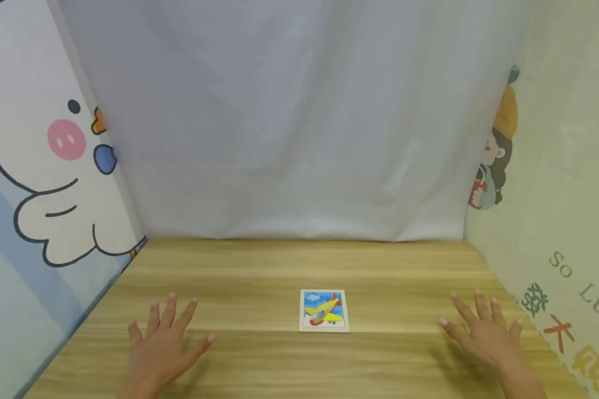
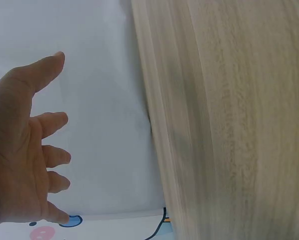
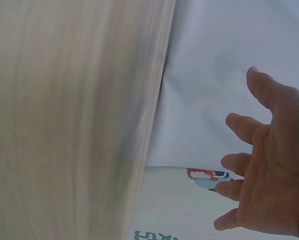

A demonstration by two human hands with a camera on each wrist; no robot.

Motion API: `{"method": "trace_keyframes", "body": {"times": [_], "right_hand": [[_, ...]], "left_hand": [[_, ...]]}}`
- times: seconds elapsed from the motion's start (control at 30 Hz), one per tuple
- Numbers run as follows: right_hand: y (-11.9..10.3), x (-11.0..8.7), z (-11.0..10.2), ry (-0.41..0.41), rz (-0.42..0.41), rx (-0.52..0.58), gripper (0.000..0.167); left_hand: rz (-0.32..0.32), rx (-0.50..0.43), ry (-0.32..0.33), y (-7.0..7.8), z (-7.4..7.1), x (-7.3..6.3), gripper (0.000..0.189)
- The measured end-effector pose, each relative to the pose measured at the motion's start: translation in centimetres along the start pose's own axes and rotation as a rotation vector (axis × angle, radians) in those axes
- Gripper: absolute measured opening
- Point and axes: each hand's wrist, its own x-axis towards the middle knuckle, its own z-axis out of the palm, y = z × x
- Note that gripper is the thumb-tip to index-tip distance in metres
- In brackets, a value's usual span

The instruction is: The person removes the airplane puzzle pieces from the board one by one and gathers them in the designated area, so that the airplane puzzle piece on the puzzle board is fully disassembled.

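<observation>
A small square picture puzzle (image 1: 324, 311) with a pale border lies flat near the middle of the table; it shows a yellow and red airplane on a blue sky. To its left, my left hand (image 1: 163, 344) is spread with the fingers apart, holding nothing. My right hand (image 1: 488, 335) is spread likewise on the far right side, also holding nothing. Both hands are well apart from the puzzle. In the left wrist view the left hand (image 2: 27, 145) shows its palm side, and the right wrist view shows the right hand (image 3: 272, 165) the same way.
The wood-grain table (image 1: 259, 360) runs back to a hanging white cloth (image 1: 299, 138). A panel with a white cartoon duck (image 1: 35, 144) stands along the left side. A pale green panel (image 1: 569, 166) with printed figures and lettering borders the right.
</observation>
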Motion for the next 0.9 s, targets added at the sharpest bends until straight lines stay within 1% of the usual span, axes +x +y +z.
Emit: {"method": "trace_keyframes", "body": {"times": [0.07, 0.13, 0.2, 0.27, 0.33, 0.43, 0.53, 0.7, 0.9], "right_hand": [[0.0, 0.1, 0.1, 0.027, -0.019, 0.01, 0.074], [-0.2, 0.2, 0.1, 0.08, -0.065, 0.014, 0.073], [-0.4, 0.4, 0.1, 0.142, -0.115, 0.029, 0.071], [-0.7, 0.6, -0.1, 0.184, -0.151, 0.051, 0.068], [-1.1, 0.7, -0.3, 0.204, -0.17, 0.086, 0.065], [-1.8, 0.9, -0.3, 0.22, -0.188, 0.139, 0.06], [-2.4, 1.3, -0.1, 0.238, -0.217, 0.172, 0.056], [-3.1, 1.9, 0.3, 0.241, -0.218, 0.195, 0.053], [-3.6, 2.7, 0.6, 0.269, -0.243, 0.231, 0.051]], "left_hand": [[0.008, -0.006, 0.004, 0.0, 0.0, 0.2, 0.082], [0.029, -0.012, 0.022, 0.1, -0.1, 0.4, 0.079], [0.062, -0.022, 0.063, 0.3, -0.1, 0.6, 0.073], [0.096, -0.038, 0.109, 0.7, -0.1, 0.8, 0.067], [0.126, -0.046, 0.152, 1.2, 0.0, 0.9, 0.062], [0.152, -0.062, 0.181, 1.8, 0.3, 1.1, 0.06], [0.163, -0.071, 0.183, 2.2, 0.7, 1.2, 0.058], [0.17, -0.08, 0.179, 2.8, 0.8, 1.4, 0.057], [0.204, -0.097, 0.159, 3.7, 1.1, 2.2, 0.056]]}}
